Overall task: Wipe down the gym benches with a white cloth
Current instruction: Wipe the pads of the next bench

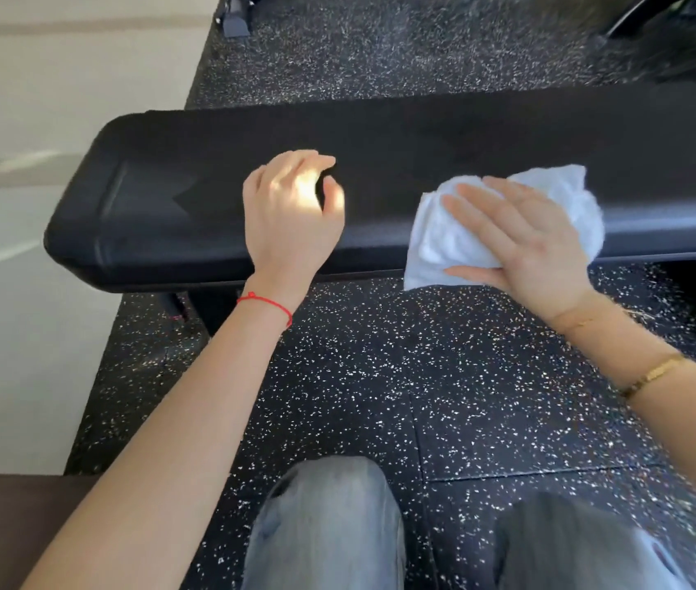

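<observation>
One view, from the head camera, covers the whole work area. At the centre, running from 9 o'clock to 3 o'clock, lies the black padded bench (423, 163), its rounded end at the 9 o'clock side. The right hand (525, 244) lies flat with straight fingers on the white cloth (465, 240), pressing it against the pad's near edge at roughly 2 o'clock; nothing is pinched, so the palm appears to supply the wiping pressure. Part of the cloth hangs over the front edge toward 6 o'clock, which suggests the side face gets covered too. The left hand (291, 210) sits over the pad at about 11 o'clock, fingers loosely curled and holding nothing; whether it touches the pad cannot be told, though it is likely placed for balance. Speckled rubber floor (359, 376) lies beneath, and the person's knees (329, 525) appear at 6 o'clock. Judged from the cloth's position, the stretch toward 9 o'clock may remain unwiped.
</observation>
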Available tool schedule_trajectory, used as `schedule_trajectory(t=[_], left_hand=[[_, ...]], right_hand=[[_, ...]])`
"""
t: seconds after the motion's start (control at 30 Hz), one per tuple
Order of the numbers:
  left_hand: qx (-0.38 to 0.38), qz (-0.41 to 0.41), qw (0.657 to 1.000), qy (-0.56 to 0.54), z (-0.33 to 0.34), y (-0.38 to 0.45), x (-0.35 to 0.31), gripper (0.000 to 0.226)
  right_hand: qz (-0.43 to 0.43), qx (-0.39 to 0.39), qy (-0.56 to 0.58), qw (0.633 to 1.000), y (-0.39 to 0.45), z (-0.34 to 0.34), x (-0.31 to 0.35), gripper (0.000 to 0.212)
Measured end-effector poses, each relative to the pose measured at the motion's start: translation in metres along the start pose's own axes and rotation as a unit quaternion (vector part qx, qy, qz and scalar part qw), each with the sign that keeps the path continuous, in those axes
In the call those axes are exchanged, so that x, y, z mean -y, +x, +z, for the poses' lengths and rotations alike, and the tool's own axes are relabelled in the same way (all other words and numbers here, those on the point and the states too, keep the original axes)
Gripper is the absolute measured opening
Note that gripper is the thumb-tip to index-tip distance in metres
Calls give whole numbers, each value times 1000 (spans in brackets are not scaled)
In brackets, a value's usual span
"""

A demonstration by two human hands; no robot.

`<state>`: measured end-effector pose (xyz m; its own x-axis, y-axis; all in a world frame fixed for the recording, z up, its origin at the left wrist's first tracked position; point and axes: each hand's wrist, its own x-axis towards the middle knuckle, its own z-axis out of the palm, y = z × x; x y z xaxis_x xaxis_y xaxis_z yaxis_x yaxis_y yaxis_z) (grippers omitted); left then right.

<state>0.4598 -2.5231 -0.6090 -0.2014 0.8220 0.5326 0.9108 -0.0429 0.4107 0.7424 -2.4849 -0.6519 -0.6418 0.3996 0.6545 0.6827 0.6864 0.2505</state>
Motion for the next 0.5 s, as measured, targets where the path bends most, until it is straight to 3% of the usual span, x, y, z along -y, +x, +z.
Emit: schedule_trajectory(t=[0.23, 0.4, 0.5], left_hand=[[-49, 3, 999, -9, 3, -2, -2, 33], [-24, -22, 999, 8, 0, -6, -6, 35], [-19, -37, 999, 7, 0, -7, -23, 34]], right_hand=[[-80, 14, -8, 997, 39, 11, 28, 63], [-17, -12, 10, 1000, -16, -11, -31, 61], [-20, 0, 11, 1000, -5, -10, -28, 62]])
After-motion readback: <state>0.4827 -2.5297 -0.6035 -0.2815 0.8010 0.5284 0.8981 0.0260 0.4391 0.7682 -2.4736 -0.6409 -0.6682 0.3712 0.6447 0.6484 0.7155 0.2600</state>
